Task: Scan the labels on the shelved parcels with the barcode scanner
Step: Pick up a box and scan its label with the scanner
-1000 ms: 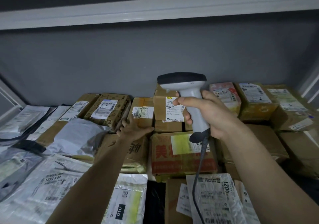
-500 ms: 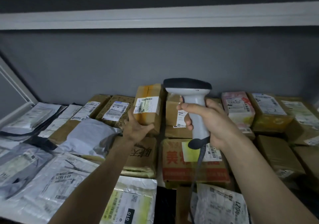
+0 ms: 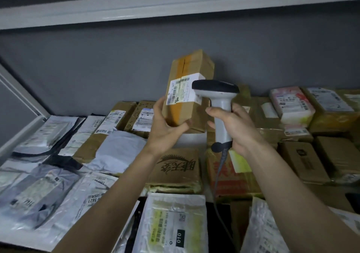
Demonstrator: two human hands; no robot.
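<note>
My left hand (image 3: 165,130) grips the lower end of a long rectangular brown cardboard box (image 3: 188,91), thumb on the front face and fingers curled under the bottom edge. The box is raised above the other parcels and stands almost upright, its long axis vertical and leaning a little to the right at the top. A strip of glossy orange-yellow tape runs along its length, and a white paper label with barcodes (image 3: 182,91) is stuck across the front face, turned toward me.

My right hand (image 3: 236,129) is closed around the smooth light grey plastic handle of the barcode scanner with a dark rounded head (image 3: 217,96). The handle stands nearly vertical; the head points to the left, just beside the label's right edge, maybe touching it. A grey cable (image 3: 219,174) hangs down from the handle's dark base.

Below lie matte cardboard boxes and wrinkled shiny plastic mailer bags (image 3: 115,151), on a shelf with a flat grey back wall (image 3: 97,67)
</note>
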